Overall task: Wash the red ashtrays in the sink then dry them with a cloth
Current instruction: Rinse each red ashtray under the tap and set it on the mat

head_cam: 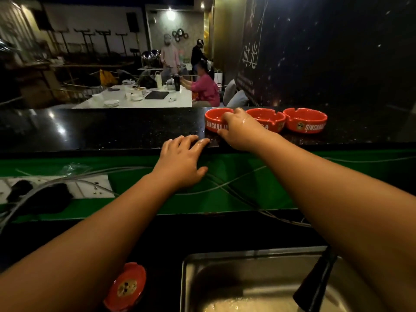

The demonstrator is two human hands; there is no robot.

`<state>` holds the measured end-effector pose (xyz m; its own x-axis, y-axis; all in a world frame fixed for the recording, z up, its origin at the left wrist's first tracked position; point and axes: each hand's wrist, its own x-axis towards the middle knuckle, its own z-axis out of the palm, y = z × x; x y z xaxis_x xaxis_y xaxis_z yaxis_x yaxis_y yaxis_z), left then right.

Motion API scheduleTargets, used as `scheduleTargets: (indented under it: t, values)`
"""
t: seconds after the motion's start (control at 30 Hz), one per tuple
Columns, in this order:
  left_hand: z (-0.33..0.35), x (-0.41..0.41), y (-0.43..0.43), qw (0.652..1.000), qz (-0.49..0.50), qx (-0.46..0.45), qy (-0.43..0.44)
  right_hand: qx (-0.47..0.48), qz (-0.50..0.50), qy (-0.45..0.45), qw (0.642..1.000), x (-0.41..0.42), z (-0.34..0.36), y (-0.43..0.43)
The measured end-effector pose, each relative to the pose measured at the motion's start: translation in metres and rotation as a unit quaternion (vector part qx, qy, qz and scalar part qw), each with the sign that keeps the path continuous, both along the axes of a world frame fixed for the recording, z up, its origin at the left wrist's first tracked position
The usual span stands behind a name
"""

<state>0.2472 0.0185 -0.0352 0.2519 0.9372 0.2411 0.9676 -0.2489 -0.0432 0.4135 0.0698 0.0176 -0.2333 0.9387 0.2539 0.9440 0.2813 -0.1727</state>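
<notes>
Closing on leftmost ashtray [216, 122] rim, right grip [239, 129], left hand [182, 162] empty

A raised black speckled counter [112, 129] carries three red ashtrays [265, 119] in a touching row at its right — wet and upright. A lower dark worktop [202, 235] holds a fourth ashtray [126, 287] just left of the steel sink [191, 266].

Three ashtrays [265, 120] are set side by side on the raised counter [112, 129]; a fourth ashtray [125, 287] is placed left of the sink [191, 278] below.
</notes>
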Motion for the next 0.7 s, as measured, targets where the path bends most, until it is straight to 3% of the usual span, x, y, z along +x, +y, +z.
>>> scheduleTargets:
  t: [0.27, 0.47, 0.57, 0.7]
  values:
    - [-0.006, -0.017, -0.032, 0.998, -0.008, -0.042, -0.053, 0.022, 0.037, -0.049, 0.998, 0.0, 0.005, -0.039]
    - [-0.026, -0.023, -0.093, 0.968, -0.037, -0.093, -0.23, 0.128, 0.115, 0.013, 0.985, 0.017, -0.023, -0.12]
    - [-0.044, -0.024, -0.124, 0.926, -0.067, -0.186, -0.321, 0.155, 0.143, 0.036, 0.977, 0.029, -0.047, -0.161]
    - [-0.072, -0.017, -0.158, 0.807, -0.019, -0.258, -0.531, 0.144, 0.173, 0.054, 0.973, 0.045, -0.094, -0.209]
